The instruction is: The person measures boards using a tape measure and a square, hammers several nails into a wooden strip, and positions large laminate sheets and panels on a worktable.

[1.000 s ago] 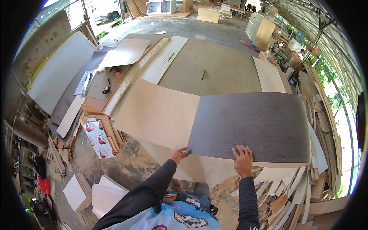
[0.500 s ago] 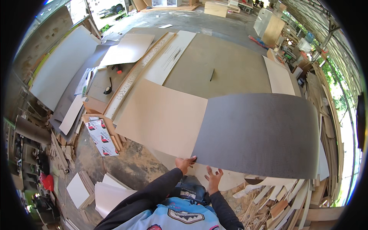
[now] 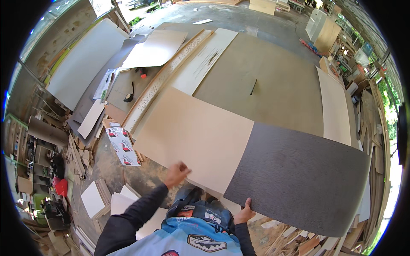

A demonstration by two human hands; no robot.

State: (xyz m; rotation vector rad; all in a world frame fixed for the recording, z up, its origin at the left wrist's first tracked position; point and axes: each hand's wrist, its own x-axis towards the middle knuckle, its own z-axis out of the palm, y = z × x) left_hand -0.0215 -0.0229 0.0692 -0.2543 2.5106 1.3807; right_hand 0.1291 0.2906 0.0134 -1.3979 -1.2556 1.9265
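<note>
A dark brown-grey sheet with fine grain (image 3: 299, 175) extends to the right in front of me, curving down at its far right end. My right hand (image 3: 244, 212) grips its near edge, thumb on top and fingers underneath. Against its left edge lies a pale beige sheet (image 3: 194, 138). My left hand (image 3: 177, 174) is over the near edge of this beige sheet, fingers curled together and slightly blurred, with nothing visible in them. Beyond both sheets, a thin black pen-like stick (image 3: 253, 86) lies on a large olive-brown board (image 3: 282, 72).
A long speckled strip (image 3: 171, 72), a tape measure (image 3: 129, 97) and a pale sheet (image 3: 149, 51) lie on the left. A printed silver-white panel (image 3: 123, 146) leans nearby. White boards (image 3: 95, 199) are stacked at lower left. Wood offcuts (image 3: 307, 245) pile up at lower right.
My left hand has let go of the dark sheet's corner and moved left. My right hand, earlier open, now grips the near edge. The dark sheet has come nearer and swung down at the right. The view has shifted.
</note>
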